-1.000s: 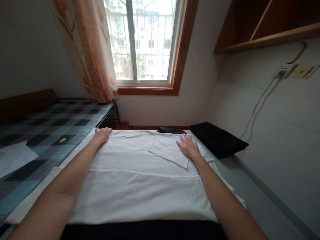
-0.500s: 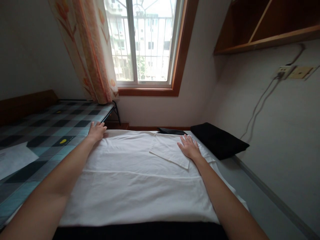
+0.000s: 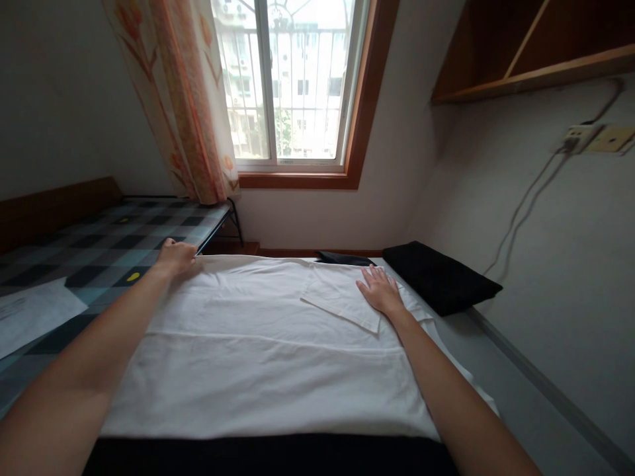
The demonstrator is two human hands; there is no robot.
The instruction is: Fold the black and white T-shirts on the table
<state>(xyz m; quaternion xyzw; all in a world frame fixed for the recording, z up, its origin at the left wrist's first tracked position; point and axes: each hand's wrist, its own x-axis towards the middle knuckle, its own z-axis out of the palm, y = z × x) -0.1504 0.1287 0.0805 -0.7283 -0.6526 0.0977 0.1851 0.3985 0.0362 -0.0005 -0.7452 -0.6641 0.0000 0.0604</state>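
Note:
A white T-shirt (image 3: 268, 370) lies spread out in front of me, with a sleeve folded inward near its far right part. My left hand (image 3: 177, 256) is closed at the shirt's far left corner and appears to pinch the edge of the cloth; the fingertips are partly hidden. On the far right part of the shirt, beside the folded sleeve (image 3: 342, 297), my right hand (image 3: 380, 289) rests flat with its fingers spread.
Folded black cloth (image 3: 441, 277) lies right of the shirt by the wall. On the left stands a bed with a checked mattress (image 3: 163, 221) and a paper sheet (image 3: 37, 317) on it. A shelf (image 3: 536, 73) and a socket with cables (image 3: 578, 139) are on the right wall.
My left hand has moved left and its fingers have closed at the shirt's corner, drawing the left side of the cloth outward. My right hand stays flat on the shirt.

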